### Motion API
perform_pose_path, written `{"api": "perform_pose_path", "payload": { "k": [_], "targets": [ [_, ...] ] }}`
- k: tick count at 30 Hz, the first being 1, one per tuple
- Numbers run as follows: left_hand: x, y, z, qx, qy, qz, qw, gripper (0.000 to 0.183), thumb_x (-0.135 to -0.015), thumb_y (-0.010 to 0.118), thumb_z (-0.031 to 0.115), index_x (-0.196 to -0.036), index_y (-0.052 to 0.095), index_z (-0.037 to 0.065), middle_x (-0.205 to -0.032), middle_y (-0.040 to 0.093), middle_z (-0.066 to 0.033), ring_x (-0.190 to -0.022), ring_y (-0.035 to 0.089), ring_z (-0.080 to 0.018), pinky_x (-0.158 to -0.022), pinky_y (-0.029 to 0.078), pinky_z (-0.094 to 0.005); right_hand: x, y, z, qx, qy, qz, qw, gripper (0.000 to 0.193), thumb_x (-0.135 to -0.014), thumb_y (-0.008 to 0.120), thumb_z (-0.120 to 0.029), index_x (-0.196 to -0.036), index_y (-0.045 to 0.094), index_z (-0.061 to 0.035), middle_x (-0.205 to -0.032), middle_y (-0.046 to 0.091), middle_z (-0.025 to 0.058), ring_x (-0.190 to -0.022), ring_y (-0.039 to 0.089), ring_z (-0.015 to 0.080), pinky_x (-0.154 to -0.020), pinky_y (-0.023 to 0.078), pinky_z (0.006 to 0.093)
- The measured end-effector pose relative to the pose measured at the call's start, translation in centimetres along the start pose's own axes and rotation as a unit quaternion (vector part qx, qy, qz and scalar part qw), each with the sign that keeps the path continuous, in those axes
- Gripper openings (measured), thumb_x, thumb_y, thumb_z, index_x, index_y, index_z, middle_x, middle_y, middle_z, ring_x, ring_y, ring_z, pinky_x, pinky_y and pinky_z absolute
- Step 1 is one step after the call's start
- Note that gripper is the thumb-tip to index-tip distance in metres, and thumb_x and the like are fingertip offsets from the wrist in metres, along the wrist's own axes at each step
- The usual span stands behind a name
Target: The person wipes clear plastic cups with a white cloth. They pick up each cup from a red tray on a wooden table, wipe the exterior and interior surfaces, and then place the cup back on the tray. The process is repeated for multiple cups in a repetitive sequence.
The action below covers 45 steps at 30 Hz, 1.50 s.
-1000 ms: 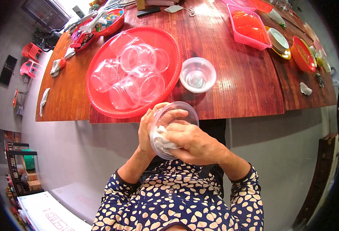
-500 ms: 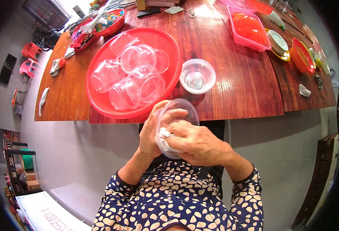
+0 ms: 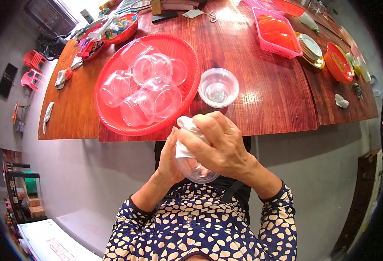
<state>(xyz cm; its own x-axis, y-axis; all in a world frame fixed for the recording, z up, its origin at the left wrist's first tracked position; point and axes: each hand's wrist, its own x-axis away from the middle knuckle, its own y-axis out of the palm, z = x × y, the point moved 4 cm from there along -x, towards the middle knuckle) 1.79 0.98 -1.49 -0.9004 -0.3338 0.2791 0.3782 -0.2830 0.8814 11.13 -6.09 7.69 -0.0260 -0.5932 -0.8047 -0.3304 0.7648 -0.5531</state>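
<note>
We've got the clear plastic cup (image 3: 196, 167) cradled in our left hand (image 3: 170, 157), right hand (image 3: 219, 145) closed on a white cloth (image 3: 183, 130) above it. Looks light, thin, slippery, so hold the rim.

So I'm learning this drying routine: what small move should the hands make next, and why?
Probably turn the clear cup in the left hand while the right hand presses the white cloth around its wall, because the cloth covers only one side.
</note>
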Motion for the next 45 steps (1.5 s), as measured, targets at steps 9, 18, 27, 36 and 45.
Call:
{"api": "perform_pose_path", "payload": {
  "k": [9,18,27,36,45],
  "targets": [
    [-0.1,0.8,0.8,-0.111,0.074,-0.074,0.988,0.05,-0.096,0.043,0.045,-0.134,0.033,0.012,-0.129,0.048,-0.0131,-0.107,0.056,-0.0261,-0.063,0.059,-0.0405,1.4,1.5,2.6,0.08,0.166,-0.071,0.98,0.058,-0.072,0.068,-0.023,-0.124,0.049,-0.005,-0.096,0.053,0.0108,-0.088,0.056,0.0264,-0.068,0.05,0.0352],
    [-0.1,1.2,1.7,-0.283,0.211,-0.075,0.933,0.062,-0.088,0.062,0.037,-0.134,0.034,0.007,-0.122,0.052,-0.0111,-0.1,0.058,-0.0158,-0.068,0.055,-0.0278,6.2,2.2,2.6,-0.107,0.368,-0.132,0.914,0.062,-0.075,0.07,-0.016,-0.126,0.038,0.0003,-0.102,0.05,0.0197,-0.095,0.055,0.0387,-0.075,0.049,0.0443],
    [-0.1,0.9,1.5,-0.278,0.074,-0.044,0.957,0.058,-0.09,0.056,0.041,-0.133,0.035,0.008,-0.117,0.055,-0.0105,-0.093,0.059,-0.0145,-0.065,0.055,-0.0279,3.9,1.2,3.1,0.005,0.249,-0.07,0.966,0.061,-0.07,0.073,-0.017,-0.123,0.048,-0.0028,-0.098,0.053,0.0154,-0.088,0.057,0.0329,-0.07,0.05,0.0389],
    [0.2,0.4,1.9,-0.292,0.113,-0.078,0.946,0.06,-0.093,0.049,0.046,-0.136,0.028,0.01,-0.131,0.043,-0.0194,-0.106,0.056,-0.03,-0.063,0.057,-0.0409,1.6,1.8,3.1,-0.008,0.168,-0.004,0.986,0.049,-0.069,0.07,-0.017,-0.114,0.056,-0.0044,-0.099,0.054,0.0129,-0.091,0.056,0.0303,-0.071,0.05,0.0385],
    [0.7,1.5,2.2,-0.455,0.314,-0.147,0.82,0.076,-0.079,0.067,0.043,-0.137,0.03,0.009,-0.136,0.036,-0.0175,-0.121,0.043,-0.025,-0.093,0.041,-0.0365,6.4,3.6,3.4,-0.311,0.455,-0.008,0.834,0.032,-0.076,0.069,-0.011,-0.104,0.055,-0.0013,-0.094,0.06,0.0186,-0.083,0.062,0.0368,-0.07,0.05,0.0398]
  ]
}}
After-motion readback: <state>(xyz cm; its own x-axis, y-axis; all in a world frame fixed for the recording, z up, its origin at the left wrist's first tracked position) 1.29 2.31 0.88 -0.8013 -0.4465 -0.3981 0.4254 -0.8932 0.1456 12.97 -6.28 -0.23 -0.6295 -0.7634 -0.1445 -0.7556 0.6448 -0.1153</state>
